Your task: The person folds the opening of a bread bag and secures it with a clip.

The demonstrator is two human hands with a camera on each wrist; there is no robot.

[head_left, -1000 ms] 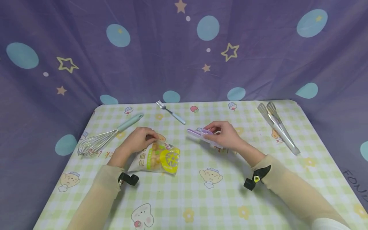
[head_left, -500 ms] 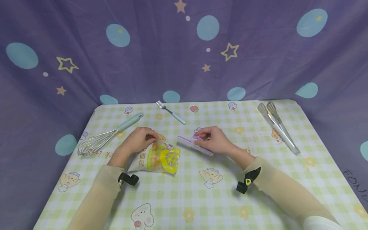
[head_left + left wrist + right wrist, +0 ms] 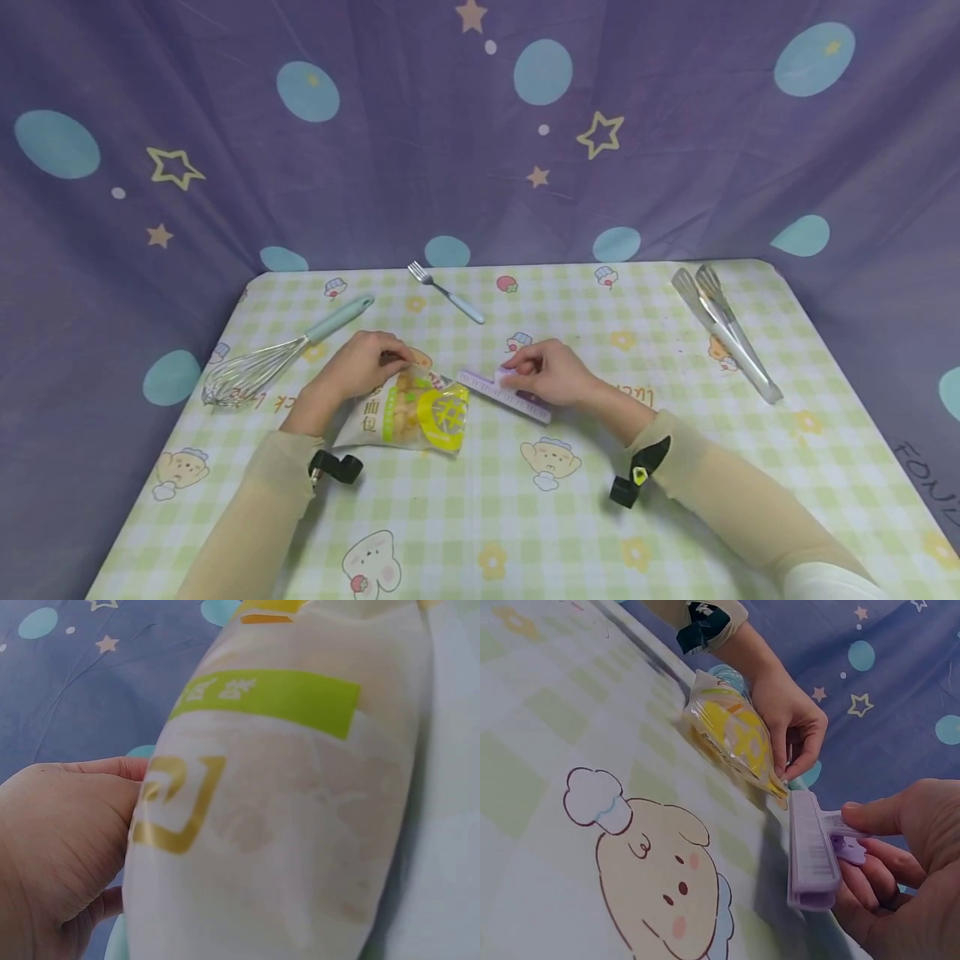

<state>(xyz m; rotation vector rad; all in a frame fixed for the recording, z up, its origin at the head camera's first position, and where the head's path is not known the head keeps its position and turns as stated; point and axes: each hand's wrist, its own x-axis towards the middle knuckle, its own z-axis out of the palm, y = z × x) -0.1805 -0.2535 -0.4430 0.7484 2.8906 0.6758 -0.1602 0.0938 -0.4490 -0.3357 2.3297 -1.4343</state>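
Note:
In the head view, a clear and yellow plastic snack bag (image 3: pixel 420 408) printed with characters lies left of centre. My left hand (image 3: pixel 367 364) pinches its upper edge between thumb and fingers; the left wrist view shows the bag (image 3: pixel 277 802) large and close. My right hand (image 3: pixel 555 373) pinches the tabs of a long purple bag clip (image 3: pixel 510 396). The clip's far end is close to the bag's upper right corner; whether they touch is hard to tell. In the right wrist view, the clip (image 3: pixel 814 855) sits between thumb and fingers, just by the bag's corner (image 3: pixel 776 791).
A whisk (image 3: pixel 288 354) with a green handle lies at the left. Behind the hands is a fork (image 3: pixel 447 293). Metal tongs (image 3: pixel 727 333) lie at the right. The checked tablecloth (image 3: pixel 450 508) meets a purple curtain (image 3: pixel 450 150) at the back.
My right hand has moved left and nearer with the bag clip, bringing it to the bag's upper right corner. The left hand and the bag have hardly moved.

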